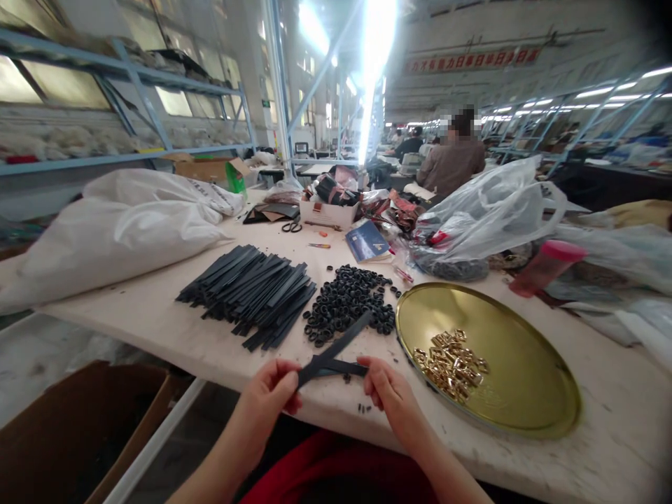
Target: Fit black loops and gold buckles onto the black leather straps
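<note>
Both hands are closed on dark flat straps (341, 341) that cross each other over the table's front edge; I cannot tell whether it is one folded strap or two. My left hand (276, 388) pinches them near the crossing, while my right hand (386, 385) grips an end on the right. Just beyond lies a heap of small black loops (341, 301). Left of it is a pile of dark strips (249, 290). To the right, a round gold tray (525, 364) carries small gold-coloured metal buckles (451, 364).
A white sack (126, 217) covers the table's left end. Behind the piles are scissors (292, 226), a blue booklet (368, 242) and a white box (328, 215). Plastic bags (488, 203) and a pink container (549, 267) lie right. A cardboard box (78, 427) stands below left; a person (454, 161) is farther back.
</note>
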The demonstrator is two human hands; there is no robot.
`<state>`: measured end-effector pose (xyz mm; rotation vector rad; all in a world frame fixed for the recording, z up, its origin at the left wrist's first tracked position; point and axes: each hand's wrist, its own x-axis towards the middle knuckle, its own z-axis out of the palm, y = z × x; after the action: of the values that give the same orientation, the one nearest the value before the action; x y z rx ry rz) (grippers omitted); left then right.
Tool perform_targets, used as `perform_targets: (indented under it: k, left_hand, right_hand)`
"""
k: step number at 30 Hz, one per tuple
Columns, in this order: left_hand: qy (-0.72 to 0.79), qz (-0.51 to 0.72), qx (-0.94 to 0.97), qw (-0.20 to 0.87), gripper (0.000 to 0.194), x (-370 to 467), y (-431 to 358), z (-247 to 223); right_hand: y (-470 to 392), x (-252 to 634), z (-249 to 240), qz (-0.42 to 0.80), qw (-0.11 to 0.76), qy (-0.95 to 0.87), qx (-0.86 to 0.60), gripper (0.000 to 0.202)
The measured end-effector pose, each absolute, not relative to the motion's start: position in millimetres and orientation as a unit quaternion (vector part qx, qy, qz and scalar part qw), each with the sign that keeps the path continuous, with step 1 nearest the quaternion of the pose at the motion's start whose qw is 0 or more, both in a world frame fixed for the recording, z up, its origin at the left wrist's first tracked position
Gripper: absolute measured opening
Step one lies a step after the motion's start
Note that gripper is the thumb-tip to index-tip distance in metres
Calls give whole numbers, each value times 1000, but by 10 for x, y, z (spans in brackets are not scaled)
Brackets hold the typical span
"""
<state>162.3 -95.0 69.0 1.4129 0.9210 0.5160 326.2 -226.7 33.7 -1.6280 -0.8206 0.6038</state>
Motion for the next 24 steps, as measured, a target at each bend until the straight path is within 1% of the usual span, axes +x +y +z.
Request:
perform_targets:
  k: [1,3,6,10,13,16,19,24]
  left_hand:
    - [398,195,589,676,26,1575,-1107,629]
    - [379,113,558,729,24,1539,-1323,525]
    - [346,22,564,750,24,1647,-1381,479]
    - [322,50,611,721,33,1994,-1193,548]
    - [306,25,629,714,20,2232,-1101,547]
    - [319,9,610,725,8,2353,-1094,495]
    - [328,-9,585,742,4,2390,-1094,458]
    - [340,-23,556,758,5,2408,-1043,429]
  right_hand:
    - [-2256,3231,376,313,594,-307,-674,46]
    - [-2241,3194,420,373,625,-225,-647,46]
    - [-2241,3161,451,425,614,-169,-644,41]
    - [-2243,3102,501,520,548,-177,-630,38]
    - [-2237,3084,511,577,516,-193,-603,30]
    - [-2228,3111,485,612,510,-182,-577,25]
    - [-2198,3155,459,633,513,-165,-556,24]
    - [-2116,3180,435,653,500,-143,-551,24]
